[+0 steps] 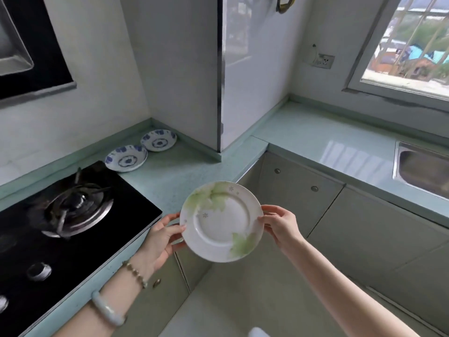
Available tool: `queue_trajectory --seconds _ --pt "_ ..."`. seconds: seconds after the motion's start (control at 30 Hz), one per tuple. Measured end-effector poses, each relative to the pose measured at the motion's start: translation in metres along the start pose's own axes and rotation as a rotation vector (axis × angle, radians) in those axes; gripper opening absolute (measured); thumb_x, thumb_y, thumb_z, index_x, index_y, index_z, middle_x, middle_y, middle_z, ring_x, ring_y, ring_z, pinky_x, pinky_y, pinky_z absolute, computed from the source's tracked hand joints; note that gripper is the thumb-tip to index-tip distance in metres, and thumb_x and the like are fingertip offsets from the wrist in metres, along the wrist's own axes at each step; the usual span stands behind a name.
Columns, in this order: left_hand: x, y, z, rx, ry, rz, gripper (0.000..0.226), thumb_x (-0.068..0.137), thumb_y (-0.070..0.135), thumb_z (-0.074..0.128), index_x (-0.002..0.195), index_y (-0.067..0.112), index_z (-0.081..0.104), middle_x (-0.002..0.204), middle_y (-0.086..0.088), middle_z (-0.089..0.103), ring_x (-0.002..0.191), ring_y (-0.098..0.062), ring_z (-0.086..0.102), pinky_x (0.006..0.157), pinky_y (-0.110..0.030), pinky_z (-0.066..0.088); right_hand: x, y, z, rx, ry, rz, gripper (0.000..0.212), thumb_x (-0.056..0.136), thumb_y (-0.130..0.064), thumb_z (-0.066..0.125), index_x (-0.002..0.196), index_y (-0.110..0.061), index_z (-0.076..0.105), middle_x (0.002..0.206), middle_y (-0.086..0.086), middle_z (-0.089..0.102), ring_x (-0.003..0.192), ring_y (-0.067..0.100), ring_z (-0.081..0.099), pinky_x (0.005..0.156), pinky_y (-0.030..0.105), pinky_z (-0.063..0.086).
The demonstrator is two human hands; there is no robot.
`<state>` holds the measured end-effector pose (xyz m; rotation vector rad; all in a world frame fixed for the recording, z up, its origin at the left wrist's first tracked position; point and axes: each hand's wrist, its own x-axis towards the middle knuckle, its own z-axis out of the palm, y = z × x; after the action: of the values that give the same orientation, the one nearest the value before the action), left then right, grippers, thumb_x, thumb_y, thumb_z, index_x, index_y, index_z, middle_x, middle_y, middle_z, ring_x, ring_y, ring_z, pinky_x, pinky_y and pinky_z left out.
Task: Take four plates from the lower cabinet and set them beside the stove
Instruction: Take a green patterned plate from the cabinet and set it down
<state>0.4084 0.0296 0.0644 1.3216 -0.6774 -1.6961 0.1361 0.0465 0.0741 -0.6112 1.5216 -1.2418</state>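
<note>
Two bare forearms enter from the bottom edge; the left one carries a pale bangle and a beaded bracelet. Between them a green-leaf plate is held in the air, face toward the camera, pinched at opposite points of its rim. The left hand grips the edge nearer the stove, thumb on the face and fingers behind; the right hand grips the far edge in the same manner. Both grips are closed narrowly on the rim.

The plate hangs just off the front corner of the counter, beside the stove and over the floor in front of the lower cabinet doors. Being round, it has no long axis; its face is tilted up toward the viewer.

Beyond the stove, toward the wall corner, two blue-patterned plates lie flat on the counter, their rims touching or nearly so. Bare counter lies between them and the held plate, beside the stove's glass edge. The coming move probably turns on this relation: the free spot lies forward and to the left of the grip, on the left hand's side, so the left hand would lead.

By this count the held plate would be the third of four. No brand, label or legible writing is visible.
</note>
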Motion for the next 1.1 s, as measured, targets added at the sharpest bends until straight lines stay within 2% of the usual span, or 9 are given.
queue_trajectory --seconds 0.1,0.23,0.33,0.47,0.53,0.67,0.87,1.0,1.1 --pt "0.033 0.012 0.001 -0.004 0.047 0.004 0.033 0.087 -0.009 0.055 0.113 0.011 0.061 0.095 -0.015 0.068 0.083 -0.027 0.065 0.060 -0.037 0.060 0.047 -0.011 0.017 -0.034 -0.050 0.020 0.032 0.070 0.020 0.059 0.093 -0.001 0.068 0.084 0.015 0.071 0.075 0.027 0.065 0.073 0.033 0.058" --pt "0.077 0.024 0.002 -0.074 0.154 0.018 0.035 0.086 -0.010 0.055 0.112 0.013 0.062 0.096 -0.015 0.068 0.083 -0.027 0.065 0.056 -0.035 0.058 0.118 -0.033 0.049 -0.108 -0.159 0.034 0.034 0.068 0.019 0.061 0.096 0.001 0.068 0.086 0.017 0.072 0.072 0.027 0.066 0.064 0.030 0.058" --pt "0.107 0.038 0.009 -0.127 0.233 0.049 0.037 0.087 -0.011 0.052 0.112 0.015 0.062 0.095 -0.012 0.068 0.082 -0.025 0.064 0.060 -0.036 0.055 0.170 -0.056 0.076 -0.173 -0.254 0.041 0.033 0.069 0.020 0.058 0.092 -0.001 0.069 0.086 0.016 0.071 0.074 0.028 0.064 0.074 0.037 0.056" --pt "0.140 0.054 0.014 -0.196 0.331 0.078 0.040 0.087 -0.012 0.053 0.115 0.016 0.062 0.093 -0.012 0.070 0.085 -0.026 0.066 0.066 -0.037 0.054 0.233 -0.082 0.113 -0.240 -0.375 0.068 0.034 0.072 0.021 0.057 0.096 -0.001 0.066 0.084 0.013 0.070 0.072 0.025 0.065 0.059 0.024 0.056" --pt "0.153 0.058 0.014 -0.232 0.381 0.100 0.040 0.087 -0.011 0.053 0.116 0.015 0.062 0.094 -0.012 0.072 0.086 -0.026 0.068 0.064 -0.035 0.056 0.262 -0.090 0.135 -0.279 -0.440 0.074 0.033 0.074 0.021 0.057 0.097 -0.001 0.066 0.088 0.015 0.069 0.077 0.027 0.065 0.060 0.024 0.055" --pt "0.167 0.067 0.009 -0.272 0.503 0.118 0.035 0.091 -0.008 0.048 0.113 0.015 0.064 0.098 -0.008 0.073 0.089 -0.023 0.068 0.065 -0.033 0.056 0.299 -0.087 0.184 -0.363 -0.533 0.070 0.033 0.074 0.020 0.056 0.099 0.002 0.067 0.089 0.017 0.068 0.080 0.031 0.064 0.068 0.031 0.056" --pt "0.187 0.078 -0.025 -0.276 0.664 0.120 0.033 0.091 -0.003 0.048 0.104 0.016 0.072 0.104 -0.009 0.074 0.100 -0.024 0.064 0.091 -0.044 0.051 0.328 -0.058 0.258 -0.507 -0.632 0.103 0.039 0.068 0.019 0.056 0.100 0.002 0.069 0.088 0.020 0.070 0.081 0.035 0.066 0.081 0.045 0.058" --pt "0.208 0.082 -0.048 -0.274 0.694 0.131 0.037 0.090 -0.008 0.045 0.097 0.014 0.073 0.094 -0.009 0.075 0.093 -0.022 0.065 0.086 -0.034 0.050 0.339 -0.042 0.297 -0.560 -0.632 0.118 0.038 0.065 0.017 0.051 0.085 -0.007 0.072 0.083 0.020 0.070 0.078 0.035 0.066 0.081 0.054 0.056" --pt "0.225 0.084 -0.067 -0.230 0.683 0.122 0.043 0.084 -0.012 0.042 0.101 0.011 0.073 0.103 -0.013 0.073 0.097 -0.021 0.064 0.086 -0.030 0.050 0.350 -0.031 0.321 -0.616 -0.609 0.139 0.041 0.065 0.017 0.049 0.077 -0.016 0.071 0.084 0.022 0.071 0.084 0.037 0.068 0.080 0.054 0.057"
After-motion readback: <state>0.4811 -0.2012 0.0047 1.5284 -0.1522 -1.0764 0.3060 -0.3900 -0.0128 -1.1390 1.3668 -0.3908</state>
